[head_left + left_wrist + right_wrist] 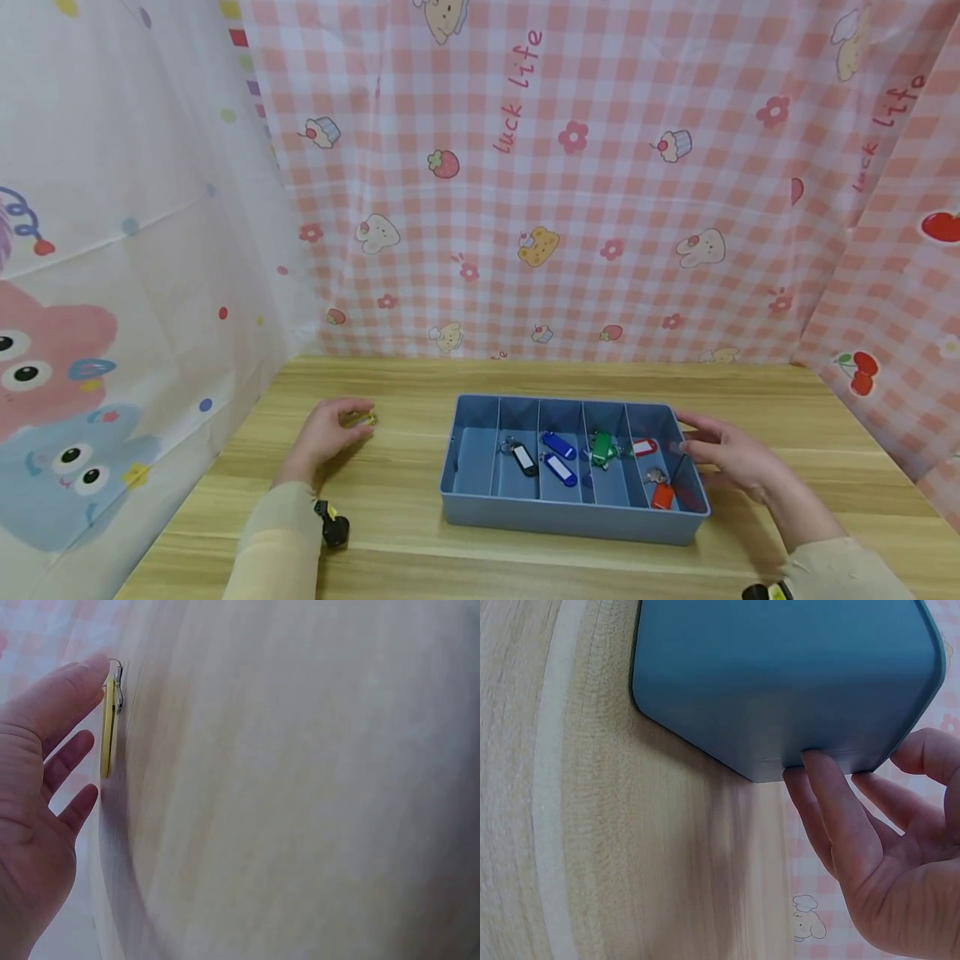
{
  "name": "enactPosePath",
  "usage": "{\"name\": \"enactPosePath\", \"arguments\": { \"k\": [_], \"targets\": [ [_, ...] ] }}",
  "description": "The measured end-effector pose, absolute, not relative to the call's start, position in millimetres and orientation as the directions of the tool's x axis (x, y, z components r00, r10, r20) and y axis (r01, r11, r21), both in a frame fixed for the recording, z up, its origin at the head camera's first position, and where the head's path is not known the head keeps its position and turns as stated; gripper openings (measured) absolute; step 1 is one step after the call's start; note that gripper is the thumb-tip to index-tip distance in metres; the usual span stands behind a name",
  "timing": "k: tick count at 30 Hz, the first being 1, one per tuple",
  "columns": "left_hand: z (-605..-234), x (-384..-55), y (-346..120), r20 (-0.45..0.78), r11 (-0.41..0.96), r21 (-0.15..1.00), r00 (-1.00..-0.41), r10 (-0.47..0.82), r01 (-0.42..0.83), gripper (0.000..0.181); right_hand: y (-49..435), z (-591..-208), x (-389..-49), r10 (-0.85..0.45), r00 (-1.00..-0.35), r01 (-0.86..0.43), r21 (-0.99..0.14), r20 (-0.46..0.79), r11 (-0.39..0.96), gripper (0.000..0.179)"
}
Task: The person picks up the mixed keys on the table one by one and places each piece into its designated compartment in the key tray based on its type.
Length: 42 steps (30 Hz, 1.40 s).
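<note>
Out on the left of the table, my left hand (327,435) pinches a yellow key tag (108,735) by its ring end between thumb and finger. The tag hangs just over the wood, beside the other fingers. My right hand (723,457) grips the right end of a blue-grey divided box (570,518), thumb at the rim and fingertips on the outer wall. Inside, from left to right, lie a black key tag (523,459), two blue key tags (558,469), green key tags (601,448) and red ones (662,497), sorted by compartment.
The box stands on a wood-grain table (390,533). A pink checked cloth (480,208) hangs behind it, and a white patterned cloth (187,275) hangs at the left. Small black wrist cameras (335,529) are worn on both sleeves.
</note>
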State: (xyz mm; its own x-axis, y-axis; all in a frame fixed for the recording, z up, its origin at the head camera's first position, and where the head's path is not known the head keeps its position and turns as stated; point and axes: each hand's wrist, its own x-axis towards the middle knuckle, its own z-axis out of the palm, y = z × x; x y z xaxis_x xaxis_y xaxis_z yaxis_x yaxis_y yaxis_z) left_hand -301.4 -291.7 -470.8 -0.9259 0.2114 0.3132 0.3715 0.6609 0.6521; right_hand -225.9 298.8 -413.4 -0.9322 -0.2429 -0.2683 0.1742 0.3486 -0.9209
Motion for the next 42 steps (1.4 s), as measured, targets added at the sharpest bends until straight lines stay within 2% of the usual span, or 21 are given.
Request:
{"name": "enactPosePath", "arguments": {
  "k": [12,21,35,42],
  "targets": [
    [-471,-303,-288,0.321,0.675,0.632,-0.921,0.22,0.381,0.024,296,-410,-226,-0.232,-0.935,0.178,-0.92,-0.269,0.35,0.067],
    [-473,-305,-286,0.304,0.691,0.624,-0.928,0.216,0.365,0.011,296,-410,-226,-0.239,-0.935,0.172,-0.923,-0.264,0.344,0.067],
    [-465,-304,-277,0.25,0.737,0.597,-0.947,0.204,0.316,0.008,298,-412,-226,-0.251,-0.933,0.164,-0.924,-0.259,0.345,0.066],
    [-455,-307,-269,0.275,0.716,0.592,-0.928,0.253,0.371,0.01,299,-413,-226,-0.252,-0.933,0.163,-0.924,-0.259,0.347,0.066]
  ]
}}
